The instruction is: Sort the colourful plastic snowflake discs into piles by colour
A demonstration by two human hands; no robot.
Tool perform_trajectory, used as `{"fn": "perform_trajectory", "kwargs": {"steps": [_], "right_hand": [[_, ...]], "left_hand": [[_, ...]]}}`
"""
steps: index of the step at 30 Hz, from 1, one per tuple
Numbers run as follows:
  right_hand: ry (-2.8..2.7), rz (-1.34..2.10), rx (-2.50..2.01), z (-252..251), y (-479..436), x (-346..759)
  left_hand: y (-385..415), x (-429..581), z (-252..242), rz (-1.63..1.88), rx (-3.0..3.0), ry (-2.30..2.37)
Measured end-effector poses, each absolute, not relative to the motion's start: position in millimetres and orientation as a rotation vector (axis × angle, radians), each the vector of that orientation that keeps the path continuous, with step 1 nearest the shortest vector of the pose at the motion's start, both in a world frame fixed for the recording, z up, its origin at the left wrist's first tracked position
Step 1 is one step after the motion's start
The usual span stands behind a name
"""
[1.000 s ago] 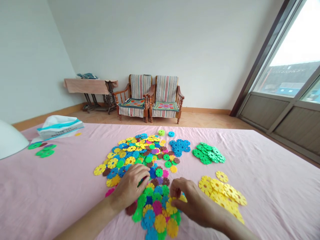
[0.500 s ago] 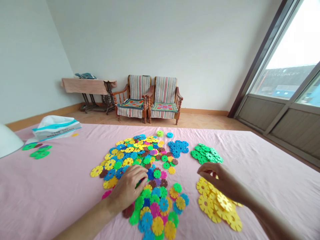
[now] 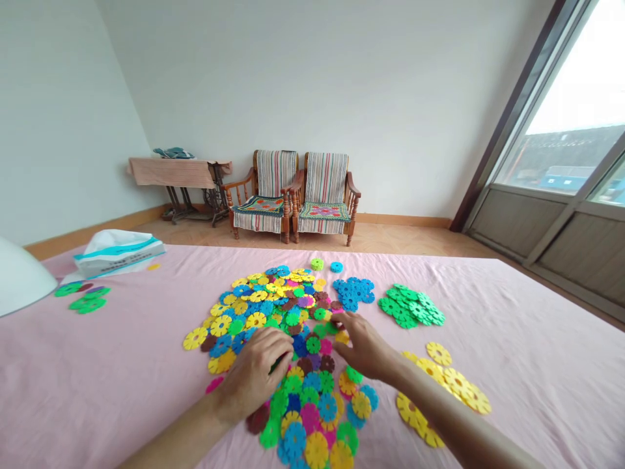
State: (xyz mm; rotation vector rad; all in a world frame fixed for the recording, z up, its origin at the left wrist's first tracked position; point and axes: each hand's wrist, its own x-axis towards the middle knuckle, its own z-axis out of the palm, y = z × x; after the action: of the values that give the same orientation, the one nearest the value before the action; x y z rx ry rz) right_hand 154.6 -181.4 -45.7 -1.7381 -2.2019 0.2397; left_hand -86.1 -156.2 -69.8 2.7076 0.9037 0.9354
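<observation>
A big mixed pile of coloured flower-shaped plastic discs (image 3: pixel 266 306) lies on the pink sheet (image 3: pixel 107 391). My left hand (image 3: pixel 256 374) rests palm down on the pile's near part, fingers loosely bent over a green disc, gripping nothing. My right hand (image 3: pixel 365 345) reaches in from the right over the pile's edge, fingers apart, fingertips beside a yellow disc (image 3: pixel 342 338). Sorted heaps lie to the right: blue discs (image 3: pixel 352 293), green discs (image 3: pixel 410 307) and yellow discs (image 3: pixel 452 384).
A white and teal tissue pack (image 3: pixel 117 253) and a few green discs (image 3: pixel 83 297) lie at the far left, beside a white domed object (image 3: pixel 19 277). Beyond the sheet stand two wooden armchairs (image 3: pixel 293 195), a covered table (image 3: pixel 178 172) and a large window (image 3: pixel 576 150).
My right hand went from the pile's near edge over to the yellow heap, then came back left to the mixed pile. My left hand has stayed in place.
</observation>
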Motion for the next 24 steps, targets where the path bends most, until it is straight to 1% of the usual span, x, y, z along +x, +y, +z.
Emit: {"fn": "perform_trajectory", "kwargs": {"steps": [2,7,12,16,20,24], "right_hand": [[-2.202,0.212,-1.682,-45.3,-176.1,155.2],[-2.181,0.021,-1.741,-42.8,-153.4,162.1],[-2.307,-0.022,-1.662,-45.8,-141.8,163.2],[-2.336,0.012,-1.6,-45.9,-146.6,158.5],[-2.345,0.165,-1.485,-44.1,-150.8,152.4],[-2.225,0.227,-1.493,-49.2,-140.7,148.6]], "left_hand": [[-156.3,-86.5,-70.2,0.935,2.705,0.906],[-156.8,-85.7,-68.9,0.945,2.695,0.903],[-157.1,-85.0,-68.3,0.952,2.693,0.912],[-157.0,-85.3,-69.4,0.957,2.688,0.902],[-156.8,-84.5,-69.2,0.96,2.687,0.907],[-156.7,-84.6,-68.3,0.962,2.688,0.913]]}}
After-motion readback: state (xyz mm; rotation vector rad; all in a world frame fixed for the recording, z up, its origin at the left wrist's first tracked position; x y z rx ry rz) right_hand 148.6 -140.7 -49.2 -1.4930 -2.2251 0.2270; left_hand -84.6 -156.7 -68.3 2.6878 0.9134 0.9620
